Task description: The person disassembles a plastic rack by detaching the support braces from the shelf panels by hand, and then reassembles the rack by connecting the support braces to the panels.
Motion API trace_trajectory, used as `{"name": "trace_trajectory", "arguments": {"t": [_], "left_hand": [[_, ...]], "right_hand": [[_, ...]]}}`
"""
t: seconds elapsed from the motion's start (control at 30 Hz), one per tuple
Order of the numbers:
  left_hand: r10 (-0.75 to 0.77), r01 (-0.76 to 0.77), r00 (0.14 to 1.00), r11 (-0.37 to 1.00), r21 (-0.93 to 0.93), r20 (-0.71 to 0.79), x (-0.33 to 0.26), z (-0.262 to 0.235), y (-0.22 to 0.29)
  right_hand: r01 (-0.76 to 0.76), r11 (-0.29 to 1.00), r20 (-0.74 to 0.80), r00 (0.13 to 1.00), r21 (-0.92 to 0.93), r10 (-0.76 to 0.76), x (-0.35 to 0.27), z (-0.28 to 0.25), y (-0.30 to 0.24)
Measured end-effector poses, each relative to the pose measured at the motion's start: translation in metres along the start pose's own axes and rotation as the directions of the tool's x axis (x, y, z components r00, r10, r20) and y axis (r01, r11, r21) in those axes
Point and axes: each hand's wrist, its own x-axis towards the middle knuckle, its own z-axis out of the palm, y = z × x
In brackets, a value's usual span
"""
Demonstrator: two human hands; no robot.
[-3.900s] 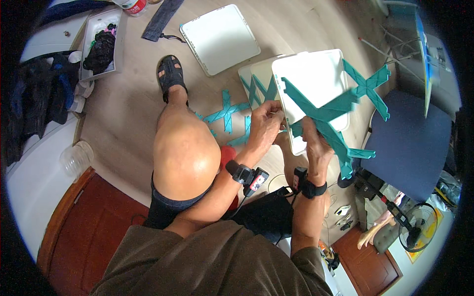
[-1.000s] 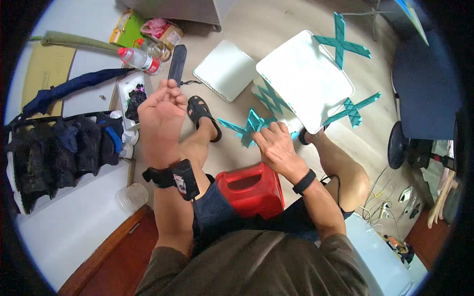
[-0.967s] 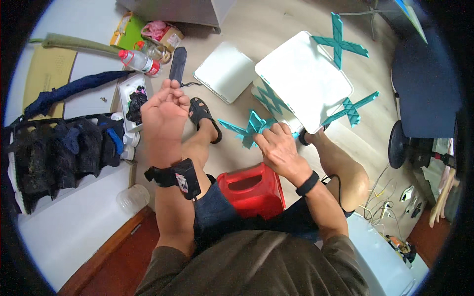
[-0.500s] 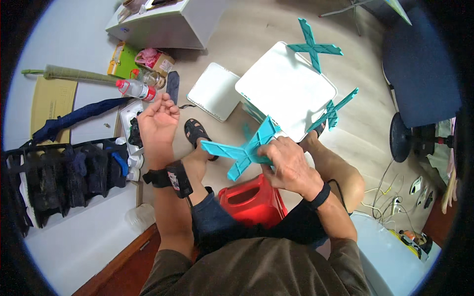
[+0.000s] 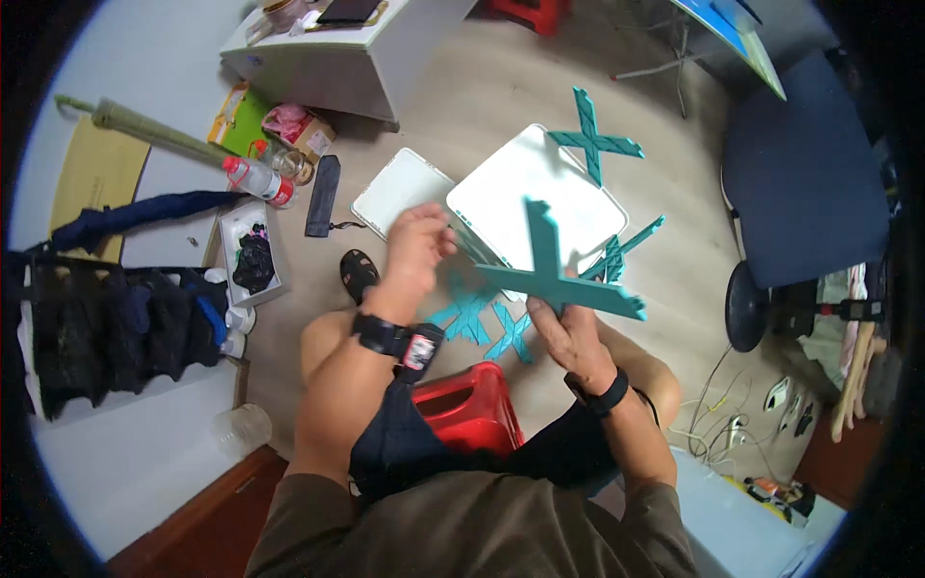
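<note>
My right hand grips a teal X-shaped plastic cross brace and holds it up in front of me. My left hand hovers beside it with fingers loosely curled, holding nothing, close to the edge of a white square panel. That panel lies on the floor with more teal cross braces fixed to its far and right sides. Loose teal cross pieces lie on the floor below my hands. I sit on a red stool.
A second white panel lies left of the first. A grey cabinet, bottles and boxes stand at the back left. A dark blue office chair is at the right. Cables trail at the lower right.
My right hand has picked a teal cross brace up off the floor and raised it. My left hand has moved right from over my knee toward the white panel.
</note>
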Motion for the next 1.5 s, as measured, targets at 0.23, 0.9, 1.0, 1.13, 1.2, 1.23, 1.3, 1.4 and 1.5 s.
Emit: {"name": "trace_trajectory", "arguments": {"t": [0.23,0.9,1.0,1.13,1.2,1.23,1.3,1.4,1.5], "left_hand": [[-0.070,0.051,0.917,0.997,-0.059,-0.393,0.001,0.026,-0.078],[-0.008,-0.166,0.934,0.875,-0.454,-0.357,-0.001,0.041,-0.075],[-0.154,0.067,0.982,0.821,-0.567,-0.108,-0.015,0.029,-0.054],[-0.218,0.257,0.952,0.950,-0.176,0.213,-0.023,0.014,-0.033],[-0.241,0.272,0.925,0.960,-0.068,0.294,-0.024,0.007,-0.033],[-0.273,0.278,0.890,0.960,0.041,0.366,-0.025,0.005,-0.031],[-0.256,0.296,0.886,0.954,-0.048,0.388,-0.029,0.009,-0.036],[-0.036,0.120,0.974,0.921,-0.370,0.225,-0.025,0.015,-0.059],[-0.030,0.067,0.993,0.933,-0.352,0.111,-0.026,0.024,-0.075]], "right_hand": [[-0.177,0.971,-0.130,0.971,0.160,0.198,0.022,-0.001,-0.010],[-0.327,0.941,-0.084,0.939,0.083,0.334,0.095,0.018,0.013],[-0.394,0.919,0.090,0.915,0.004,0.392,0.098,0.009,-0.010],[-0.085,0.973,0.324,0.934,-0.214,0.153,0.109,-0.012,-0.008],[-0.137,0.972,0.284,0.940,-0.189,0.188,0.109,-0.012,-0.013],[-0.191,0.968,0.248,0.942,-0.161,0.227,0.110,-0.011,-0.016],[-0.186,0.978,0.226,0.953,-0.094,0.203,0.106,-0.007,-0.014],[-0.305,0.952,0.010,0.952,-0.024,0.306,0.102,0.000,-0.009],[-0.334,0.935,0.051,0.943,0.120,0.330,0.091,0.007,-0.007]]}}
